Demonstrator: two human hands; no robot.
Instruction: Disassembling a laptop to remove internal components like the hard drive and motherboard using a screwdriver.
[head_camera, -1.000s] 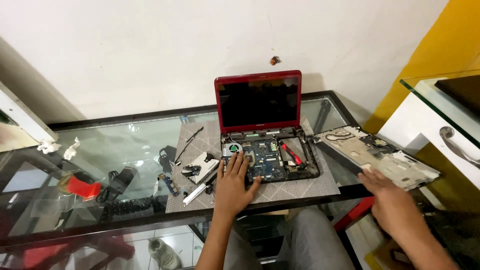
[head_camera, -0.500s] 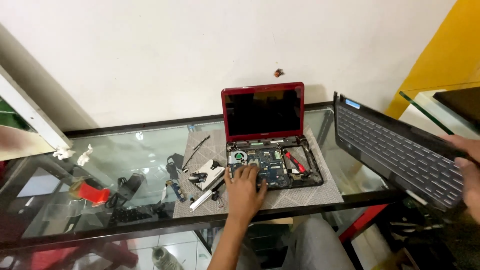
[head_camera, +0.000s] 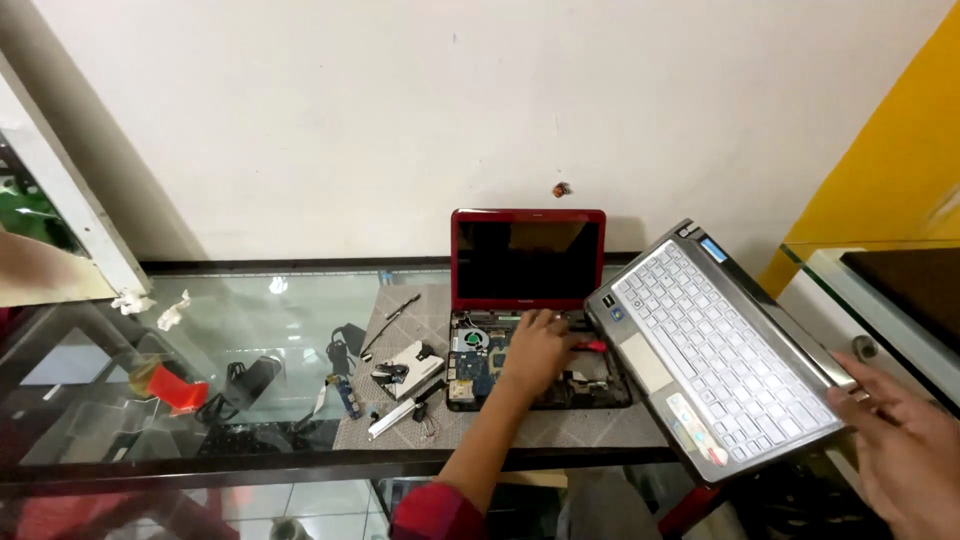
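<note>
A small red laptop (head_camera: 527, 258) stands open on a grey mat (head_camera: 420, 310), its base stripped so the circuit board and fan (head_camera: 470, 345) show. My left hand (head_camera: 540, 350) rests flat on that open base, beside a red-handled tool (head_camera: 590, 346). My right hand (head_camera: 905, 455) grips the lower right edge of the silver keyboard cover (head_camera: 715, 345), which hangs tilted in the air just right of the laptop, keys facing me.
Loose parts lie on the mat to the left: a small drive (head_camera: 408, 367), a green board strip (head_camera: 348, 396), a silver bar (head_camera: 392, 420). The glass table (head_camera: 250, 320) shows cables and a red object (head_camera: 175, 388) beneath. A white cabinet (head_camera: 880, 330) stands at right.
The keyboard cover has swung from its underside facing me at far right to keys up, closer to the laptop. My left hand stays on the base.
</note>
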